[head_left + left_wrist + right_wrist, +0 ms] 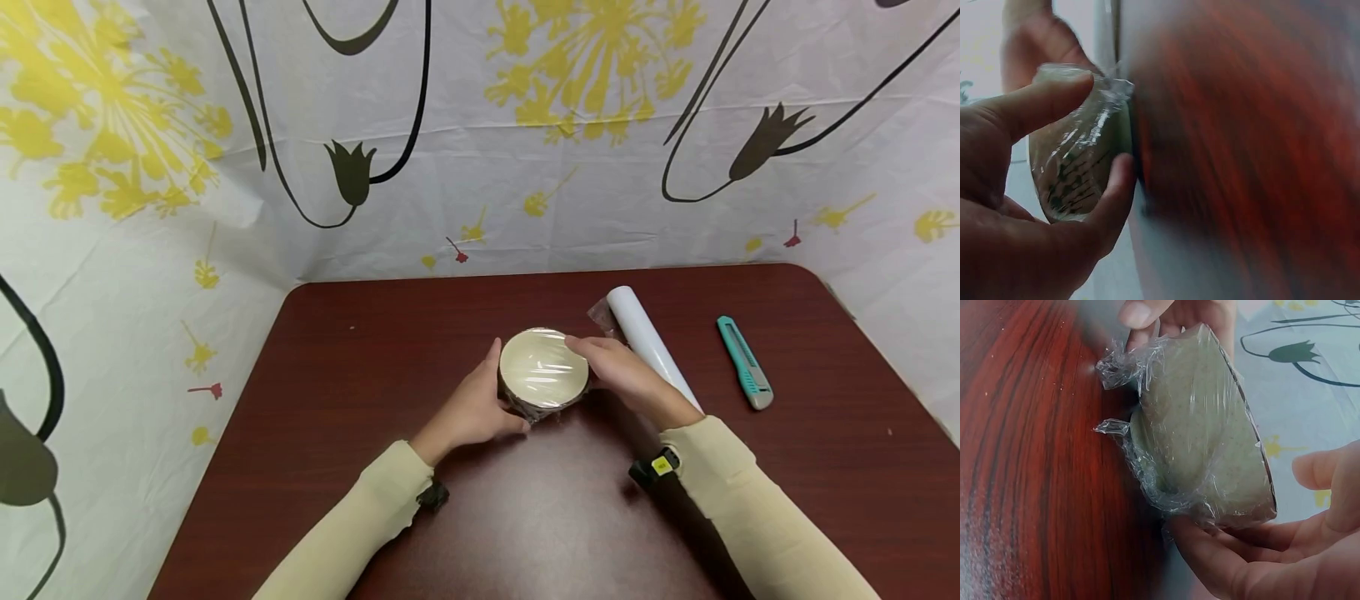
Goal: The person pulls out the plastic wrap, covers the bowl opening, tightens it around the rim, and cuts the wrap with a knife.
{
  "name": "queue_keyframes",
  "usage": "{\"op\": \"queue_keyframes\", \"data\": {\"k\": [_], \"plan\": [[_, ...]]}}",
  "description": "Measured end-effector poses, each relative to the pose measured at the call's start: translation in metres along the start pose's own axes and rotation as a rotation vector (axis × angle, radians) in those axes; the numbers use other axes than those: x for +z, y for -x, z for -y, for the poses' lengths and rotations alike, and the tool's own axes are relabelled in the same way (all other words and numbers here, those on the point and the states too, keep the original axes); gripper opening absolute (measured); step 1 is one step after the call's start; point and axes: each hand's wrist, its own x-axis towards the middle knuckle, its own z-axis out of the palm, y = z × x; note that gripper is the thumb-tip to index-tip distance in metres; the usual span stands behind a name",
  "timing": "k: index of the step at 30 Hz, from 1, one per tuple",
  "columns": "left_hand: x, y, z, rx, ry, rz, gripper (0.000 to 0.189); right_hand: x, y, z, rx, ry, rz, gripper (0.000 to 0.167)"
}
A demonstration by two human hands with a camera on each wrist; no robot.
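Observation:
A round bowl (pixel 543 367) with a cream inside has clear cling film stretched flat across its mouth. My left hand (pixel 474 408) grips its left side, thumb and fingers spread round the wall. In the left wrist view, green leaf-like marks show on the bowl (pixel 1075 178) through wrinkled film. My right hand (pixel 633 379) holds the right side. From the right wrist view, its fingers (pixel 1210 550) curl under the bowl (pixel 1191 425) while the thumb stands off the rim. Loose film bunches round the base. Whether the base touches the table is unclear.
A white roll of cling film (pixel 652 342) lies behind my right hand, a loose film end at its far tip. Farther right lies a teal box cutter (pixel 745 362). The dark red wooden table (pixel 390 350) meets a patterned cloth (pixel 465 167) at the back.

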Motion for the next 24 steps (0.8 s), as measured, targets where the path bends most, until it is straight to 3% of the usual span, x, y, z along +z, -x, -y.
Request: {"op": "queue_keyframes", "data": {"k": [2,6,12,18,24], "plan": [[0.002,-0.001,-0.001,-0.004,-0.121,-0.027,0.143,0.001,0.000,0.000,-0.002,-0.012,0.006,0.062],[0.005,-0.003,-0.005,0.022,-0.262,-0.069,0.138,0.003,0.001,0.001,-0.001,-0.031,0.000,0.059],[0.004,-0.006,-0.009,0.148,-0.432,-0.186,0.097,0.008,0.002,0.002,-0.002,-0.023,-0.017,0.057],[0.002,-0.009,-0.011,0.139,-0.450,-0.200,0.090,0.006,0.003,0.003,-0.009,-0.035,-0.006,0.056],[0.000,-0.010,-0.011,0.131,-0.445,-0.182,0.091,-0.001,0.006,-0.002,-0.033,-0.127,0.039,0.049]]}}
